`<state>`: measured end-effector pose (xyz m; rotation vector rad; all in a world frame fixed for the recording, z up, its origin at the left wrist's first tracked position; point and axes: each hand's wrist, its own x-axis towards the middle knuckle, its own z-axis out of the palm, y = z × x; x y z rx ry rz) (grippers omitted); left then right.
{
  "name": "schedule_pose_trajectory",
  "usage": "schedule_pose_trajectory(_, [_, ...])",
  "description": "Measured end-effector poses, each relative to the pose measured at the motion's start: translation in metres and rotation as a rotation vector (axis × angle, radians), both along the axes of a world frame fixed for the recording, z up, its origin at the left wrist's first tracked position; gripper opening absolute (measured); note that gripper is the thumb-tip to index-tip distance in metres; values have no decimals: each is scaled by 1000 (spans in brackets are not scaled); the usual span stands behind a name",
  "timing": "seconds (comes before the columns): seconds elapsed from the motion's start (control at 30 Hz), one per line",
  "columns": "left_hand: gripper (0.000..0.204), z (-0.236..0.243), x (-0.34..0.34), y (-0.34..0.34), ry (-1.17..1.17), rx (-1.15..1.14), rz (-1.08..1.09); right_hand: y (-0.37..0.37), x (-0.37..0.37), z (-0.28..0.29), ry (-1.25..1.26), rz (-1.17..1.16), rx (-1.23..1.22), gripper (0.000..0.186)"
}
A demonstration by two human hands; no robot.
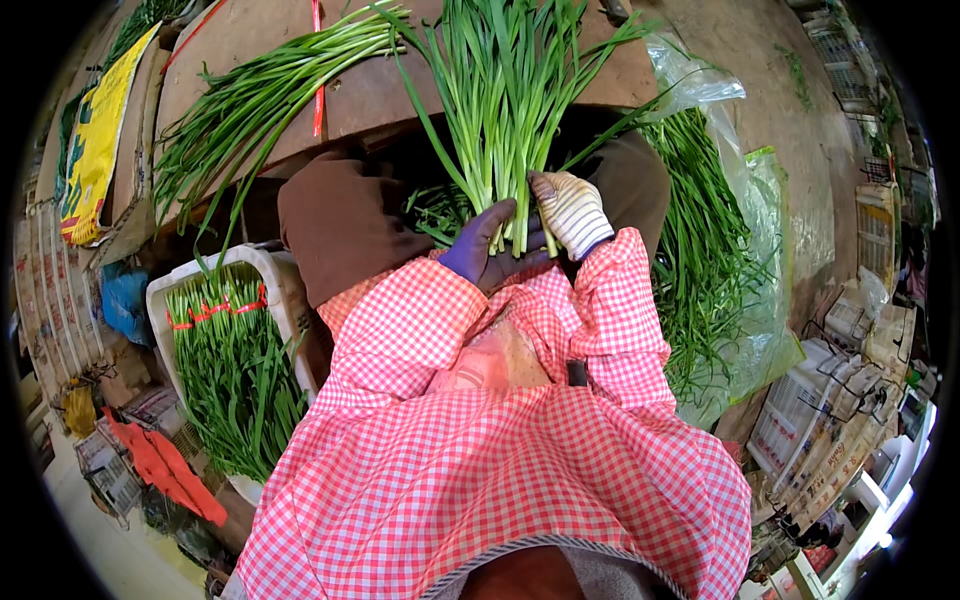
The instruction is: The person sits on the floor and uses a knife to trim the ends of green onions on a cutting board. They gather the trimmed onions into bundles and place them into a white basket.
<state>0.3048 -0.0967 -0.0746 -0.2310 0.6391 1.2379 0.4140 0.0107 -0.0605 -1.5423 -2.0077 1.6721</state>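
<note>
In front of my lap, a bunch of garlic chives [505, 110] points its green leaves away from me, the pale stem ends toward me. My left hand [484, 248], in a purple glove, is wrapped round the stem ends from the left and below. On the right side of the same stems, my right hand [574, 213], in a white striped glove, has its fingers closed at the edge of the bunch. Part of those fingers is hidden behind the hand. A second loose bunch of chives [270, 95] lies on the brown board [362, 105] at the far left.
To my left stands a white crate [288, 330] with chive bundles [235, 375] tied in red bands. Loose chives [705, 250] lie on clear plastic sheeting [770, 290] at my right. Plastic baskets [795, 425] stand farther right; a yellow printed sack [105, 140] is at the far left.
</note>
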Motion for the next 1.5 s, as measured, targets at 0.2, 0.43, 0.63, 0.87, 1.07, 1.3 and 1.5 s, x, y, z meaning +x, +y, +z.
schedule_pose_trajectory(0.2, [42,-14,1,-4,213,141,-61,5,14,18,-121,-73,349,38])
schedule_pose_trajectory(0.43, [37,-10,-3,-1,-163,99,-36,13,-21,21,-124,-36,320,48])
schedule_pose_trajectory(0.63, [39,-13,0,-3,-175,186,1,14,-23,27,-16,-116,194,50])
schedule_pose_trajectory(0.87, [27,-9,-2,-4,-164,71,73,-4,-13,35,260,-368,9,25])
schedule_pose_trajectory(1.07, [23,-39,2,-9,3,419,89,-16,-2,21,330,-333,7,25])
schedule_pose_trajectory(1.3, [22,-63,4,2,-160,224,85,-37,-3,24,356,-111,124,17])
schedule_pose_trajectory(1.5, [21,-41,-4,-4,1235,586,-224,-20,11,100,509,-267,61,16])
